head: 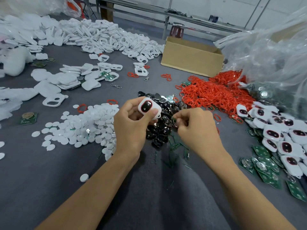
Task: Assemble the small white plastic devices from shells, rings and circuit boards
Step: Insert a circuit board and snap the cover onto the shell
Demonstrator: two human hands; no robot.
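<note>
Hands meet at centre frame over the tabletop (49,180) — the left hand (132,125) clamps a white device (149,107), its red-ringed black window turned up, likely for checking. Just right, the right hand (196,128) curls its fingers over the black inserts (159,135); whether it pinches one I cannot tell. Finished devices (282,138) and circuit boards (265,165) wait at right, red rings (212,93) beyond, bare shells (99,35) heaped upper left — probably sorted for easy reach

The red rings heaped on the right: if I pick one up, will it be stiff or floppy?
Probably floppy and light: the red rings are thin loops, and loose ones lie in uneven shapes. Several may come up tangled, since they interlock in the heap.
</note>
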